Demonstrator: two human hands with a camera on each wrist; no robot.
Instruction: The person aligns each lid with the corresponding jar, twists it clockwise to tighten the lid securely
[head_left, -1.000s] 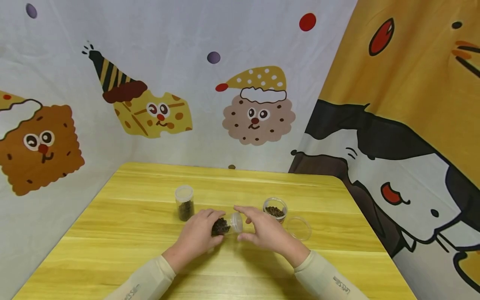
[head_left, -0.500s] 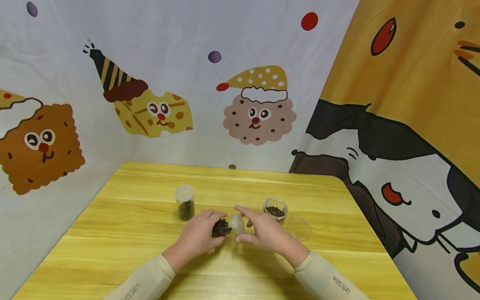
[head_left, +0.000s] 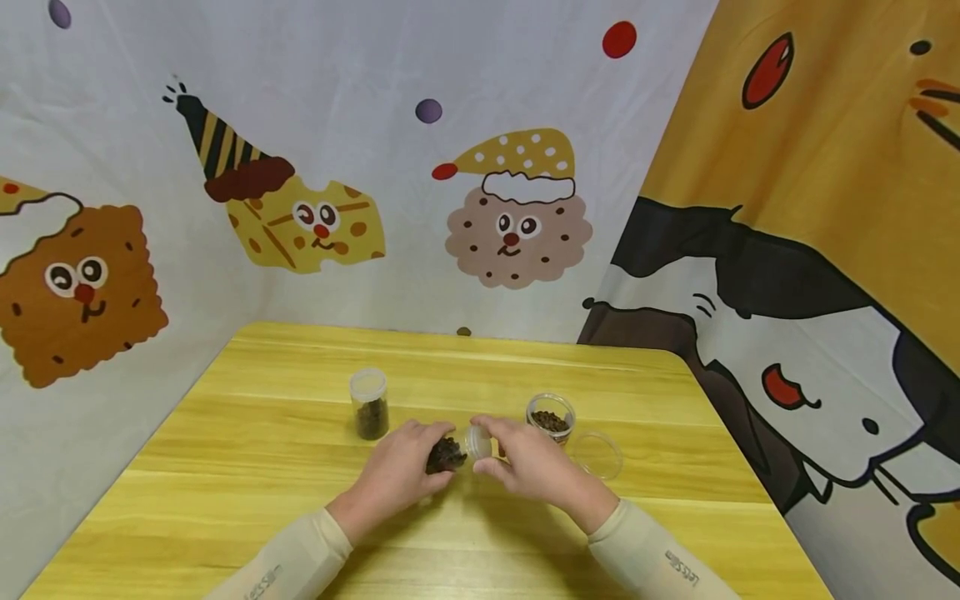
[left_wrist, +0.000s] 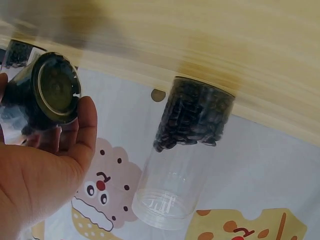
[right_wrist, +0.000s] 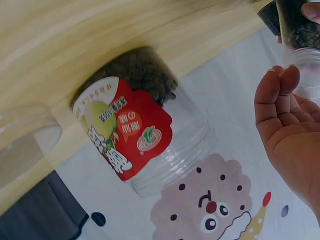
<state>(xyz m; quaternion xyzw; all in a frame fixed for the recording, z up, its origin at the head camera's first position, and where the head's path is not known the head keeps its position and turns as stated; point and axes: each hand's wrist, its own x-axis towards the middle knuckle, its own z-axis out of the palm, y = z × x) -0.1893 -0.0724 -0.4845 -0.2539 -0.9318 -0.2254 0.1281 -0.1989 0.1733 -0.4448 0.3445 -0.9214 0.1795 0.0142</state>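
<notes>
My left hand (head_left: 401,462) grips a clear plastic jar (head_left: 446,455) with dark pieces in it, lying on its side with its mouth end to the right. In the left wrist view the base of this jar (left_wrist: 56,87) faces the camera, with fingers curled round its body. My right hand (head_left: 538,460) holds the clear lid (head_left: 478,442) at that end between thumb and fingers. The right wrist view shows bent fingers of the right hand (right_wrist: 292,117) beside the ribbed lid (right_wrist: 306,62).
A second clear jar (head_left: 371,407), lidded and part filled with dark bean-like pieces, stands upright at the left. To the right stands a lidless jar (head_left: 550,418) with a red label (right_wrist: 135,127) and brown pieces. A clear lid (head_left: 599,456) lies beside it on the wooden table (head_left: 465,542).
The fingers and thumb of my right hand have closed in around the lid, which has turned slightly at the jar's mouth. My left hand and the held jar have shifted very little.
</notes>
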